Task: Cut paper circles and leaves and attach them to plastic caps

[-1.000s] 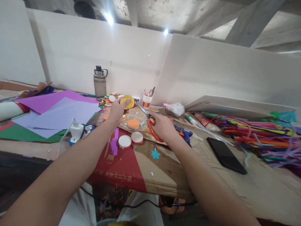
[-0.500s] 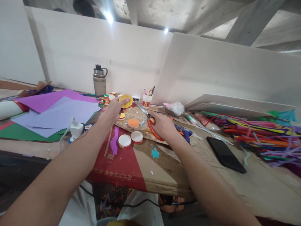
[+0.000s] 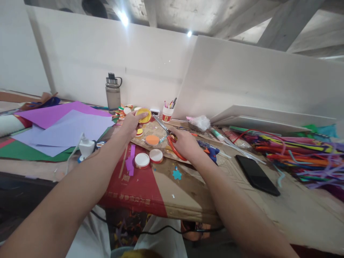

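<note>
My left hand (image 3: 131,123) pinches a round yellow piece (image 3: 145,116) above the cardboard on the table. In my right hand (image 3: 184,141) are scissors with orange-red handles (image 3: 174,149); their metal blades (image 3: 159,122) point up and left, with the tips close to the yellow piece's right edge. Whether the tips touch it is too small to tell. Below my hands lie an orange disc (image 3: 152,139), two white round lids (image 3: 142,160) with red sides, purple paper scraps (image 3: 130,163) and a blue star-like shape (image 3: 176,173). A small yellow-topped piece (image 3: 139,132) sits beneath my left hand.
A bottle (image 3: 113,93) and a cup of pens (image 3: 168,113) stand at the back. Coloured paper (image 3: 70,125) and a white plug (image 3: 86,146) lie left. On the right are a black phone (image 3: 256,175), pipe cleaners (image 3: 298,154) and white boards (image 3: 263,123).
The yellow piece in my left hand has tilted slightly, showing less of its red edge. The rest of the view has shifted only a little.
</note>
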A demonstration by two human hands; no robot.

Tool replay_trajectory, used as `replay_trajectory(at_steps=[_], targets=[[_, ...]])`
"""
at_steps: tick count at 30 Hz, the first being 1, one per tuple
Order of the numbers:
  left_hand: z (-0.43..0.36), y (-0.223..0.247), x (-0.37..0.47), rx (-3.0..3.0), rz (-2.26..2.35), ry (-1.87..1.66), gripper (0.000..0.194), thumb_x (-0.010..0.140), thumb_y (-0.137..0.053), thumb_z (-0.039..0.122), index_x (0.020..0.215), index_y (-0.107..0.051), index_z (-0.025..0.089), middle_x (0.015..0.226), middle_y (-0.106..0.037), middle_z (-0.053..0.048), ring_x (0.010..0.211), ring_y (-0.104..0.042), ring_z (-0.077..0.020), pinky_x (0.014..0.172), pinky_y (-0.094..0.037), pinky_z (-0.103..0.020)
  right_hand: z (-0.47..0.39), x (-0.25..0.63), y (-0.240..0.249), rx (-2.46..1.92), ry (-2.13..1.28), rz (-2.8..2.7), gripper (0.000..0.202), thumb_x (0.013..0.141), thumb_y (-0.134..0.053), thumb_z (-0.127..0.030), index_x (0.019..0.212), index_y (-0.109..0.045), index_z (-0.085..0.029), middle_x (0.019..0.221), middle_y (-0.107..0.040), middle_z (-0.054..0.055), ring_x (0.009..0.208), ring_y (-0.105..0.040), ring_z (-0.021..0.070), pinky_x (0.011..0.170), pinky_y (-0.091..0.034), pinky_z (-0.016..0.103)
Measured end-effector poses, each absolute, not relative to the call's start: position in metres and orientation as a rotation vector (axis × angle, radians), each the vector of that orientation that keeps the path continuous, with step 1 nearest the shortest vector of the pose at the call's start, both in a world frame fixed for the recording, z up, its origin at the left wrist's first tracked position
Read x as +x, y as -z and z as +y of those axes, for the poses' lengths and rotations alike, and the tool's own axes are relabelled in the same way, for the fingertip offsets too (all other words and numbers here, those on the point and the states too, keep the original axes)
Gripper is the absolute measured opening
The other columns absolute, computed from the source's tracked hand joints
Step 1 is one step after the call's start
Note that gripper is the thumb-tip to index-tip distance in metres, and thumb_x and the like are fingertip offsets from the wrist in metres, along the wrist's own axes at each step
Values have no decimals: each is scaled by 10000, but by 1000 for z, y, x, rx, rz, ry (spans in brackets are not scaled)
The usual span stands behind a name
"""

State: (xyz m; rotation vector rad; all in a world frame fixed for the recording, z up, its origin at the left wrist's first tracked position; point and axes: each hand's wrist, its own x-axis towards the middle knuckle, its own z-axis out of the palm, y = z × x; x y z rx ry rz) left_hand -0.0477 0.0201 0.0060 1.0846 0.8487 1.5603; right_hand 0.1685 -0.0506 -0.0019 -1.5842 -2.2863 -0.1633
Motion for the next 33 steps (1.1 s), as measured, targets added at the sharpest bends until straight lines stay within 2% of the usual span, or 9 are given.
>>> replay_trajectory(at_steps=[11, 18, 27, 33], targets=[[19, -5, -42, 1140, 845, -1557, 291, 534, -815, 206, 715, -596, 144, 594, -541, 41, 434, -440, -31, 337, -235, -130, -54, 164, -1, -1709, 309, -2262, 475, 941, -442, -289, 1402, -547, -239, 1141, -723, 140, 1000, -688, 290, 787, -506, 361], [13, -6, -35, 1081, 883, -1582, 278, 549, -788, 167, 753, -602, 135, 659, -586, 19, 437, -426, -20, 347, -249, -136, -52, 164, 4, -1647, 337, -2222, 453, 923, -477, -296, 1360, -587, -241, 1172, -716, 128, 1031, -677, 278, 815, -503, 346], [12, -8, -34, 1037, 888, -1565, 269, 561, -770, 148, 753, -583, 138, 638, -548, 29, 447, -418, -19, 356, -229, -129, -48, 168, 6, -1603, 354, -2244, 492, 928, -482, -282, 1417, -545, -280, 1215, -702, 99, 1038, -668, 257, 829, -494, 328], [12, -8, -33, 1028, 897, -1565, 249, 568, -770, 138, 732, -583, 136, 645, -571, 17, 443, -423, -19, 356, -239, -132, -50, 166, 6, -1611, 406, -2237, 508, 922, -472, -243, 1424, -529, -290, 1245, -690, 82, 1034, -674, 256, 821, -503, 333]])
